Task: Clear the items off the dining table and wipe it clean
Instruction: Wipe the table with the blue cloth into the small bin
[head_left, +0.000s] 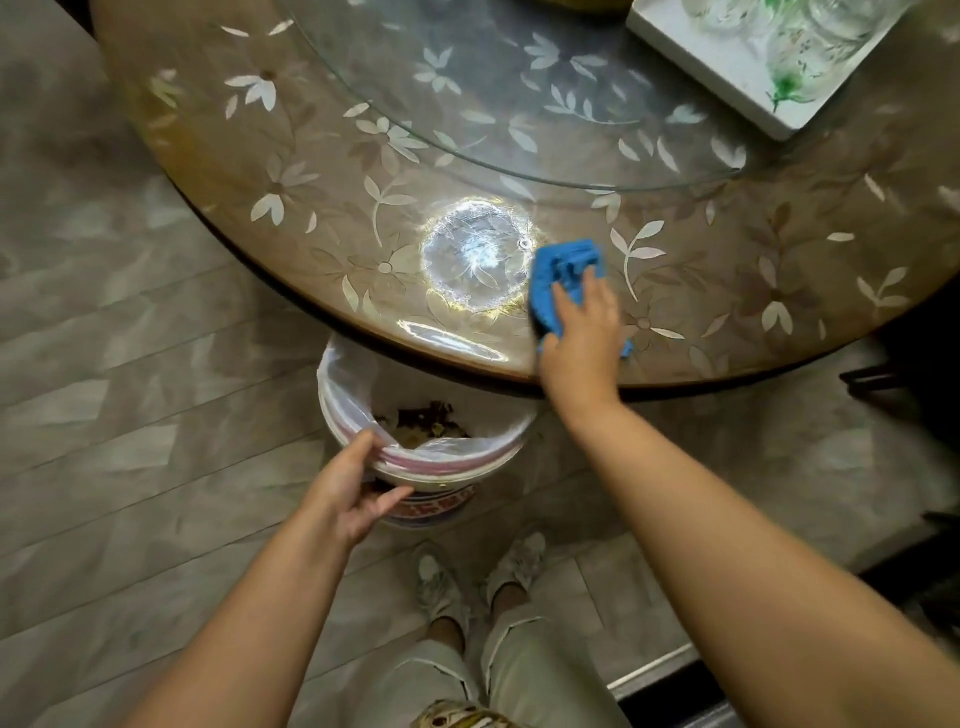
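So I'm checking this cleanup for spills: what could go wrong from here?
1. The bin sits only partly under the table edge, left of the cloth, so anything wiped off there could land on the floor.
2. The left hand holds the bin by its rim and thin liner, which might slip or tip.
3. The tray of glasses is still on the table; a wide sweep by the right hand could reach it.

Head view, steeply down, close
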